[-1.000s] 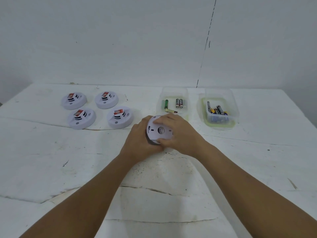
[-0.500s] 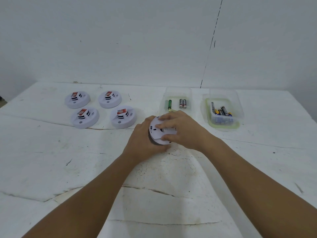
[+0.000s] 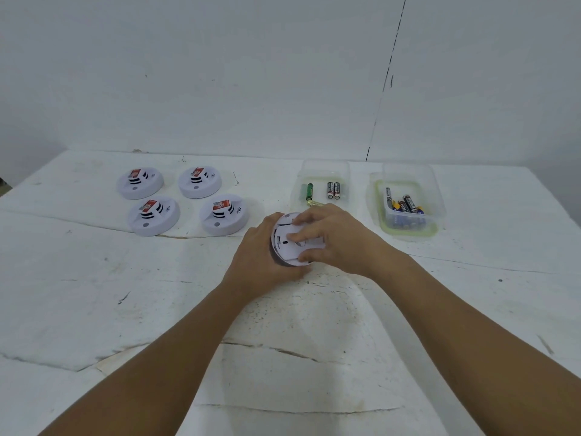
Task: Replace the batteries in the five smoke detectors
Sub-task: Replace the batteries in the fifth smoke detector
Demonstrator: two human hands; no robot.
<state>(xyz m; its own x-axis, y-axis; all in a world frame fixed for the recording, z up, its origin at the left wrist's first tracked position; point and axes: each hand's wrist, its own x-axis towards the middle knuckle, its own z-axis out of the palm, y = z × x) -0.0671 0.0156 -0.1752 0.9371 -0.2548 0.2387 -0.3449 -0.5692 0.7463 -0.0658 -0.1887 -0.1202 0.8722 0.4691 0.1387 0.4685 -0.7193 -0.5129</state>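
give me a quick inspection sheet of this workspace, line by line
surface: white table, worn, with cracks and dark specks
job's things: four smoke detectors in a two-by-two group far left, faces up; a fifth detector held back side up; clear tub with a few loose batteries; second clear tub resting on a green-rimmed lid, with more batteries
clutter: nothing seen
grippers: left hand cups the fifth detector from below and the side; right hand lies on its back, fingers spread
cables: nothing seen
surroundings: plain white wall with a dark vertical seam
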